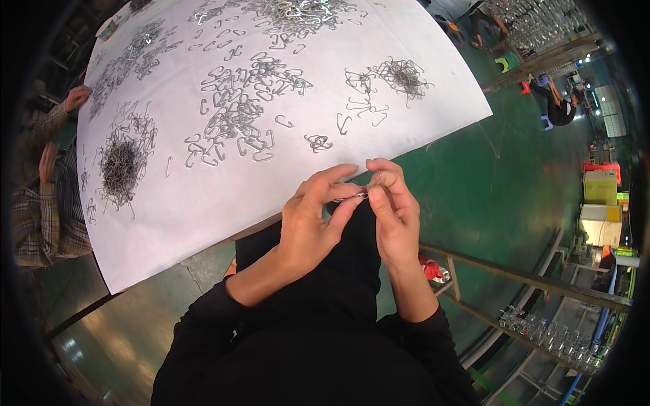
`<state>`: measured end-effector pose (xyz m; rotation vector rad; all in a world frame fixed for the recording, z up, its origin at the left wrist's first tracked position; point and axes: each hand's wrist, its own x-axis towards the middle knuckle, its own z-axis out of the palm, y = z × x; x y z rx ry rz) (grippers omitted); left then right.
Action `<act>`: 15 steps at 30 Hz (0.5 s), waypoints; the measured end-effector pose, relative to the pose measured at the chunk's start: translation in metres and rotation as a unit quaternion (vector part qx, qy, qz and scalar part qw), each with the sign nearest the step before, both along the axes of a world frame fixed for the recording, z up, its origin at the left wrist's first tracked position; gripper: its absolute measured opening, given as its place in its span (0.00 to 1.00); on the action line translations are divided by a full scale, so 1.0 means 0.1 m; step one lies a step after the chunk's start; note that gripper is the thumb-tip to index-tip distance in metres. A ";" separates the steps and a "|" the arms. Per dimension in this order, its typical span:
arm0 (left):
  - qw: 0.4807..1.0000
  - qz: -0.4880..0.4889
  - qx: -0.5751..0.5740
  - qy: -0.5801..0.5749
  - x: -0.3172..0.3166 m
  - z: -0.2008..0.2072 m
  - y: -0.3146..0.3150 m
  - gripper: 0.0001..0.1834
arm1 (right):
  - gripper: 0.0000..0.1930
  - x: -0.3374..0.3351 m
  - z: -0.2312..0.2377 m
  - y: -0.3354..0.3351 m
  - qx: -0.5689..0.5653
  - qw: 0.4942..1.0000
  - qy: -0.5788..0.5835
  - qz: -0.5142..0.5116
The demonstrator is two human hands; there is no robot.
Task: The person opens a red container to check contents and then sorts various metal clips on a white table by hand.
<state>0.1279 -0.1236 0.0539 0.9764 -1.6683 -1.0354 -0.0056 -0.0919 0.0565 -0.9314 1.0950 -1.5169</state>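
My left hand (pixel 315 220) and my right hand (pixel 393 210) meet just below the near edge of a white table (pixel 203 203), fingertips pinched together on a small metal clip (pixel 361 195). Both hands grip it from either side, above my black-clothed lap. On the table lie loose bent wire hooks (pixel 237 115) in a spread, a dense dark pile of thin wire springs (pixel 122 166) at the left, and a smaller tangle of wire springs (pixel 404 76) at the right. A single twisted wire piece (pixel 318 142) lies nearest my hands.
A person in a plaid shirt (pixel 40 203) sits at the table's left side, one hand (pixel 76 97) on its edge. Another person (pixel 558 105) sits far right on the green floor (pixel 514 189). A metal rack rail (pixel 521 277) and boxes (pixel 600 203) stand at the right.
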 end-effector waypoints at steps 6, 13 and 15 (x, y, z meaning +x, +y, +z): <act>0.991 -0.050 -0.124 -0.010 0.14 -0.02 -0.10 0.25 | 0.03 0.06 -0.07 0.02 -0.115 0.976 0.172 -0.060; 0.961 0.021 -0.126 -0.245 0.69 -0.62 -1.27 0.13 | 0.03 0.04 -0.05 0.01 -0.135 0.973 0.175 -0.068; 0.956 -0.014 -0.067 -0.286 0.74 -0.61 -1.50 0.12 | 0.03 0.05 -0.07 0.01 -0.140 0.971 0.181 -0.062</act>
